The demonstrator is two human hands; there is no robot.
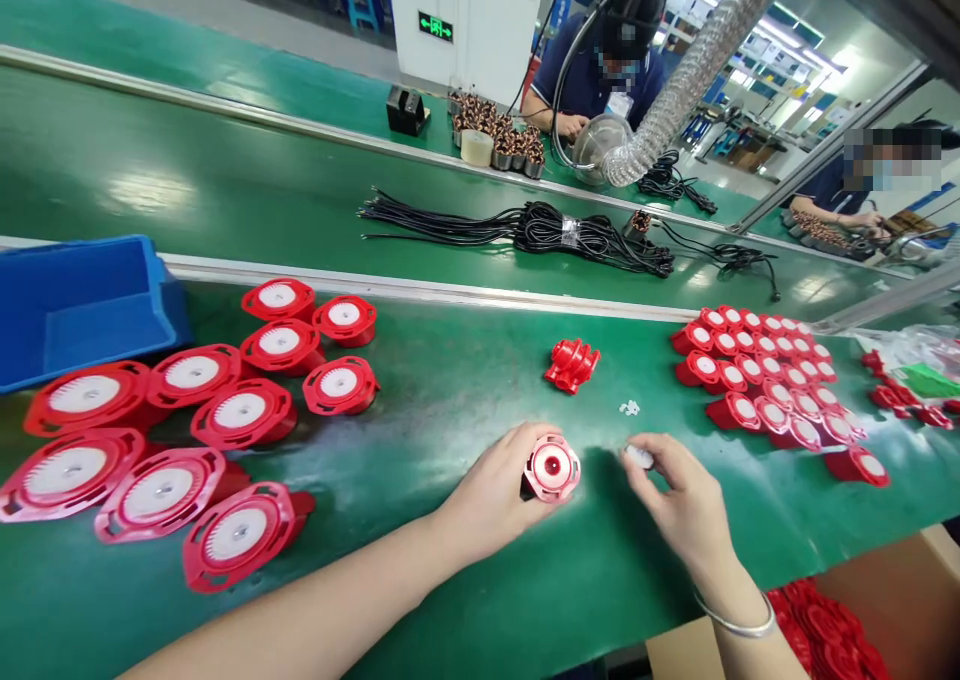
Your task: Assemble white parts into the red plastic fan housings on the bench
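Note:
My left hand (495, 490) is wrapped round a red plastic housing (571, 468), whose round end with a pale ring and dark centre hole faces up toward me. To its right, my right hand (679, 495) pinches a small whitish plastic piece (639, 456) between thumb and fingertips. The two hands are apart, both just over the green bench. Beyond them lies a cluster of several red plastic parts (572, 365). A few tiny white pieces (629, 408) are scattered on the bench beside that cluster.
Red housings with white discs (242, 412) stand at left near a blue bin (105, 300); more fill rows (772, 360) at right. Bundled black cables (570, 232) lie on the green belt (247, 175). Two co-workers sit across. A box of red parts (821, 630) is lower right.

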